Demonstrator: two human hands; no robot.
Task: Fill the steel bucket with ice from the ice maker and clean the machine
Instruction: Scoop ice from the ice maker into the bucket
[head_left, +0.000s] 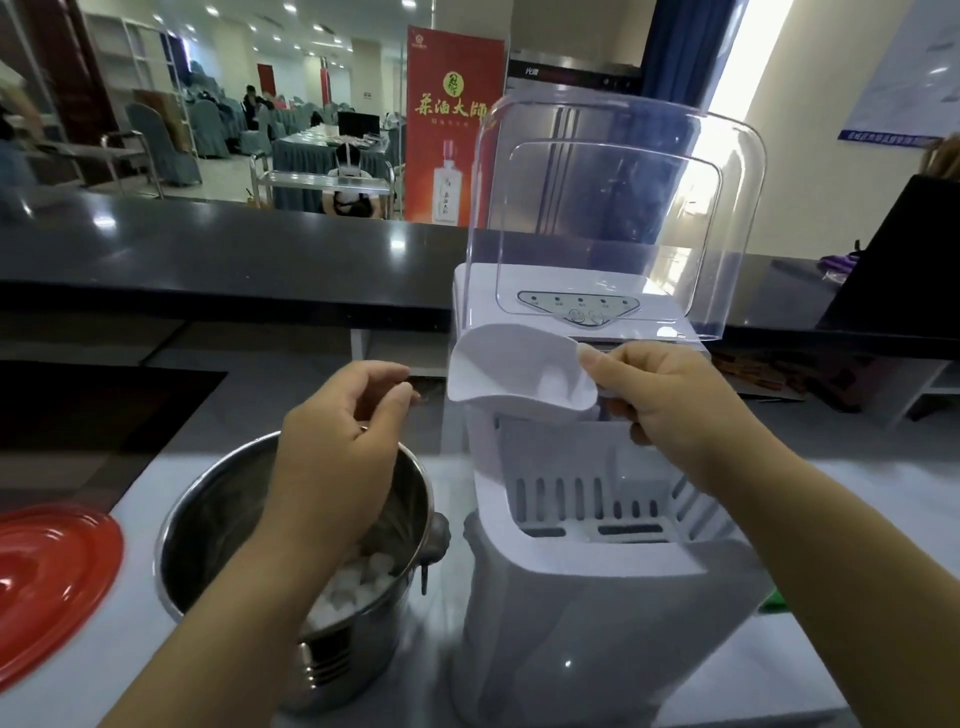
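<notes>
One white plastic ice maker (582, 597) with clear domed lid (613, 208) raised, on pale counter (130, 649); just left, one round shiny steel bucket (208, 525), partly behind left forearm, holding a heap of whitish ice lumps (358, 582) too blurred to count. One red round lid (47, 577), cut off at left edge. One white plastic scoop (514, 371) pinched by right hand (675, 405) above open ice bin; left hand (343, 441) over bucket, loosely curled, gripping nothing visible.

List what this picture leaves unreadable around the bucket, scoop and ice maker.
- Steel bucket: ice level, left forearm covers much of the inside.
- Scoop: handle hidden in the right hand grip.
- Ice maker panel labels: too small, behind the raised clear lid.
- Red lid: cut by the left edge.
</notes>
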